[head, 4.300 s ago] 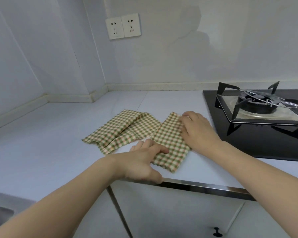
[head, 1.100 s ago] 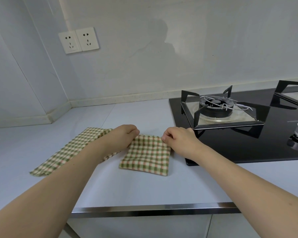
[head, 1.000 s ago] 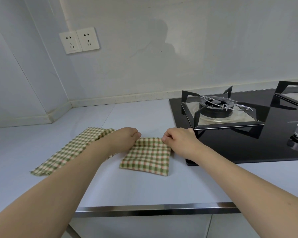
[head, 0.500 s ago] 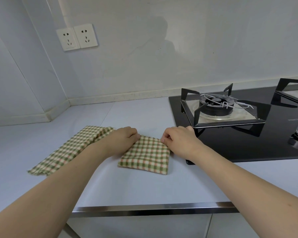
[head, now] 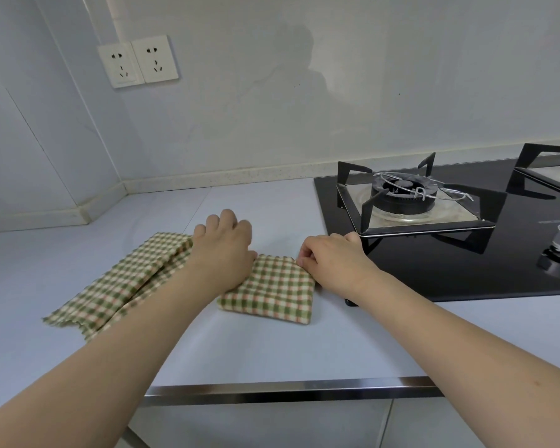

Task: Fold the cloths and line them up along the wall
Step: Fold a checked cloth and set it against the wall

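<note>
The left hand point(head: 222, 250) lies knuckles-up over the far left corner of the folded cloth point(head: 272, 291); its fingers curl downward, but whether they pinch the fabric or only press on it cannot be told from this angle. The right hand point(head: 332, 258) pinches the cloth's far right corner between thumb and curled fingers. The folded cloth is a compact checked square lying flat on the countertop point(head: 272, 350), nearer the metal-trimmed front edge than the wall, its sides roughly parallel to that edge. Both hands sit on its far side, so it lies just below and between them, with neither hand clearly nearer. Judgement: the fold is complete and the next step is to carry or slide it straight back to the wall point(head: 304, 108). To the left, partly under the left forearm, the second cloth point(head: 120, 282) lies in a long loose strip, its long axis running from near left to far right; it appears only half folded. Immediately right, the black hob point(head: 434, 270) has its corner close to the right hand, limiting sideways room. Beyond the hands, bare counter runs unobstructed to the upstand point(head: 240, 174) at the foot of the wall, below the sockets point(head: 138, 61).
</note>
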`<state>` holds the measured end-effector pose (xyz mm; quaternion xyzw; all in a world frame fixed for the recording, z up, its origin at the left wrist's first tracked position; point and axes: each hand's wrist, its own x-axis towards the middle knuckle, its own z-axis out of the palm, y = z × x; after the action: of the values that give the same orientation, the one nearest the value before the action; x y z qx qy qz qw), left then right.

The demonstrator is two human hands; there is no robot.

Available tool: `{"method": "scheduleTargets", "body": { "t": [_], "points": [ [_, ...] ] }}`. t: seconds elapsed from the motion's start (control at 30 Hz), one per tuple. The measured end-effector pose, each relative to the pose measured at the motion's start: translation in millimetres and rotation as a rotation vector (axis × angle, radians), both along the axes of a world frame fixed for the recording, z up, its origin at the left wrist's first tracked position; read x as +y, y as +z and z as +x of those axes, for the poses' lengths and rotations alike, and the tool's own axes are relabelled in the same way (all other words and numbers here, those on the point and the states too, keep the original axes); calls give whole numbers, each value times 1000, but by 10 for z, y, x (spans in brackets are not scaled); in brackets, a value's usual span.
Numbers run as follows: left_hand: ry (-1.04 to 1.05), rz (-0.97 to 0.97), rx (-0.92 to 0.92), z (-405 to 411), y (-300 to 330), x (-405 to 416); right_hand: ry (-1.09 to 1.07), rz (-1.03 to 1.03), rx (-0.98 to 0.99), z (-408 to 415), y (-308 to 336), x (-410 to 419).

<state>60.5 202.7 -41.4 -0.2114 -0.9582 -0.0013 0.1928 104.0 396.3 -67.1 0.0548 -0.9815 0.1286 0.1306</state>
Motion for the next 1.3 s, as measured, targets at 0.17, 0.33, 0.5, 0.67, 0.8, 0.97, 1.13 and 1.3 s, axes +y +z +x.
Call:
{"method": "scheduleTargets", "body": {
  "t": [0.17, 0.33, 0.5, 0.67, 0.8, 0.97, 1.13, 1.3],
  "points": [
    [-315, 350, -205, 451, -244, 48, 2, 5, -4, 3, -1, -2],
    [-198, 134, -213, 608, -394, -54, -38, 82, 1, 43, 23, -38],
    [-100, 111, -276, 685, -326, -19, -84, 142, -92, 69, 89, -93],
    [-75, 94, -359, 696, -277, -3, -73, 150, -328, 92, 261, -158],
    [-122, 465, -561, 648, -183, -159, 11, -333, -317, 187, 305, -146],
    [54, 1296, -848, 646, 38, -132, 182, -1122, -341, 455, 548, -116],
    [-20, 1329, -1052, 676, 303, 35, 240, -1358, -318, 643, 820, -10],
    [-70, 1473, -1001, 703, 411, 406, 196, -1622, -299, 745, 1020, 186]
  ]
}}
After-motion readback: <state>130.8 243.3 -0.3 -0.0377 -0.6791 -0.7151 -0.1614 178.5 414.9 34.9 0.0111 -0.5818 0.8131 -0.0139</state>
